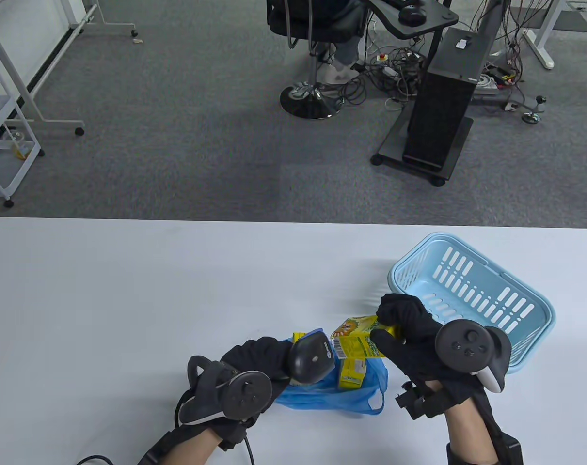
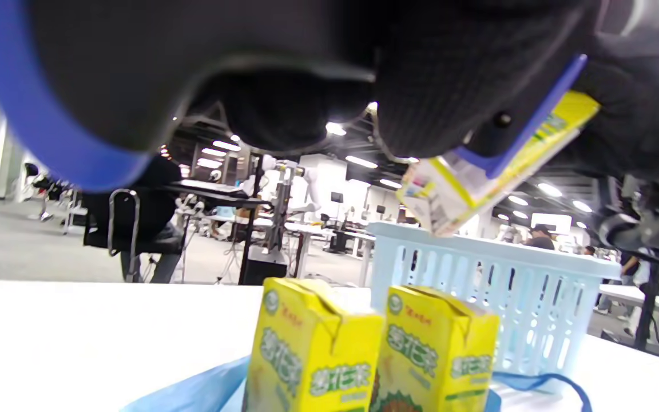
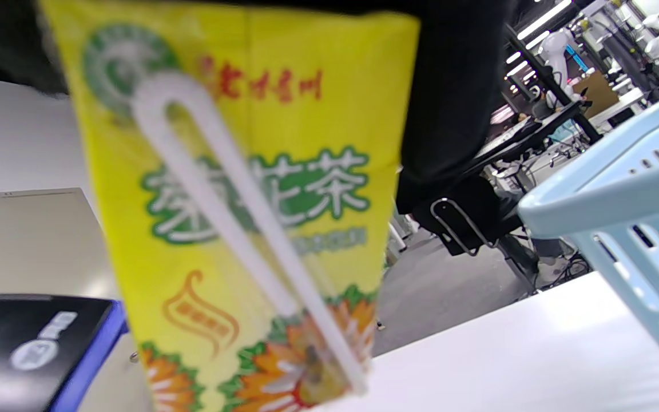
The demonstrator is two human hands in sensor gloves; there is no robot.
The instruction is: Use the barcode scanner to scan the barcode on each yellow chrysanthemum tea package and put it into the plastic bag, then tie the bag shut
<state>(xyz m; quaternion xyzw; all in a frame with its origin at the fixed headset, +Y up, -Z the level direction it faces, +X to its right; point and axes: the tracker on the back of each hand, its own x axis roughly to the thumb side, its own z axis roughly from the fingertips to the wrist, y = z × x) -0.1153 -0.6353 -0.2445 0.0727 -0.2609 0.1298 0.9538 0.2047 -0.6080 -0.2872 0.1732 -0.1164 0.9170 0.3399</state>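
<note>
Judging by looks, the small yellow chrysanthemum tea carton point(image 1: 358, 334), pinched in the right hand point(image 1: 414, 334), is light, stiff, crushable; best held by its sides. The black barcode scanner point(image 1: 311, 358) is gripped by the left hand point(image 1: 254, 363).

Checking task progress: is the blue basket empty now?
Empty as far as visible: the basket shows only its bare slotted floor.

Two cartons point(image 1: 352, 374) in bag point(image 1: 322, 395), basket point(image 1: 472, 290) right behind
</note>
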